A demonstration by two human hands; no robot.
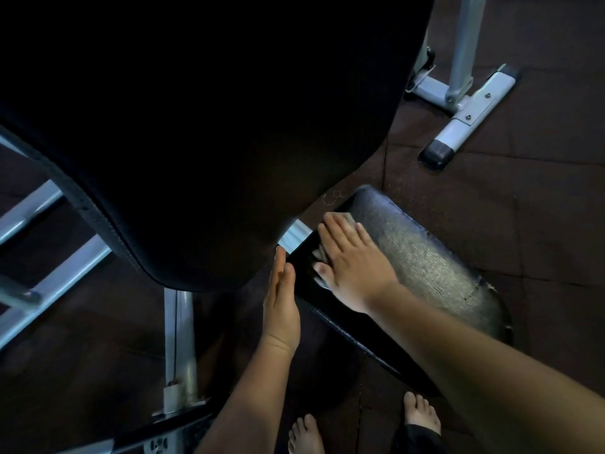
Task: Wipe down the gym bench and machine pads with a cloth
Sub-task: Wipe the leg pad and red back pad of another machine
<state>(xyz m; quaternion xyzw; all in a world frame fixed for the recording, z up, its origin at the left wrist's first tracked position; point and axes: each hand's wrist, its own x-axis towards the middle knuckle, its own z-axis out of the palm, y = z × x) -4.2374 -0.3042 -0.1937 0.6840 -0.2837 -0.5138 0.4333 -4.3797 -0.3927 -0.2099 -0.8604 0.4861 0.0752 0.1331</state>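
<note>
A large black back pad [203, 126] fills the upper left. Below it, right of centre, lies a smaller black seat pad [432, 257] with a worn grey sheen. My right hand [353, 260] lies flat on the seat pad's near-left end, pressing a grey cloth [319, 257] that shows only at the fingertips and thumb side. My left hand [281, 303] stands edge-on, fingers straight and together, against the seat pad's left edge, holding nothing.
Grey steel frame tubes [178, 348] support the bench at lower left. Another machine's grey foot [465, 113] with a black end cap stands at upper right. Dark rubber floor tiles [540, 198] surround everything. Two bare feet [306, 434] stand at the bottom.
</note>
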